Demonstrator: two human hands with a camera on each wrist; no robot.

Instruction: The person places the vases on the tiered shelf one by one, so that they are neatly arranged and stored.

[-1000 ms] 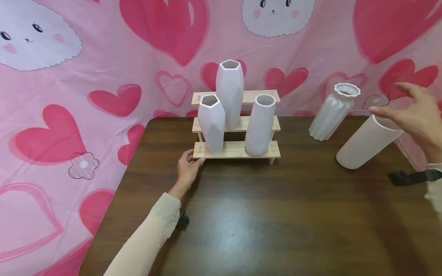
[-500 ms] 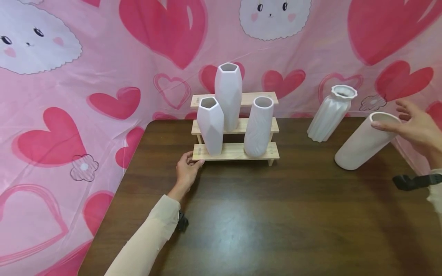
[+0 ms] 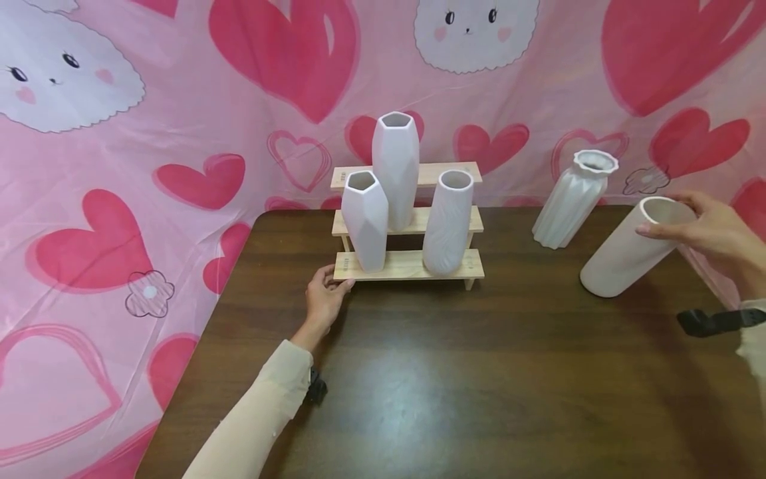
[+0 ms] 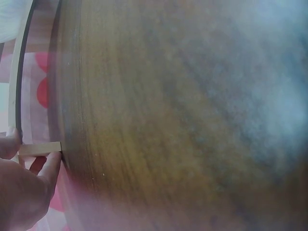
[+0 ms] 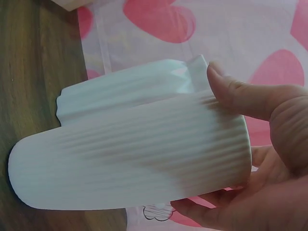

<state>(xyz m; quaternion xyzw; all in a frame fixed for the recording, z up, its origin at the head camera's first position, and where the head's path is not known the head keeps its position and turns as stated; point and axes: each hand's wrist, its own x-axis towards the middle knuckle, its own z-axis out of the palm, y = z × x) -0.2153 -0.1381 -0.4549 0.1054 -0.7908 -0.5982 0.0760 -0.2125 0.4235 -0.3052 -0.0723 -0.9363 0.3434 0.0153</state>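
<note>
My left hand (image 3: 326, 296) pinches the lower left corner of a three-step wooden shelf (image 3: 407, 265); the left wrist view shows thumb and finger of this hand (image 4: 21, 192) on the plank's end (image 4: 41, 148). A short faceted white vase (image 3: 365, 219), a tall faceted one (image 3: 395, 166) and a round one (image 3: 447, 223) stand on the shelf. At the right, my right hand (image 3: 700, 226) grips the rim of a ribbed white vase (image 3: 628, 256) that leans tilted on the table. In the right wrist view its fingers (image 5: 260, 159) curl round that vase (image 5: 130, 159).
A fluted white vase (image 3: 568, 199) stands upright just left of the tilted one and shows behind it (image 5: 125, 89) in the right wrist view. The dark wooden table (image 3: 479, 372) is backed by a pink heart-print cloth (image 3: 179, 133). The table's right edge lies close under my right hand.
My right hand came down from above the tilted vase and closed on its rim. The left hand stayed on the shelf corner.
</note>
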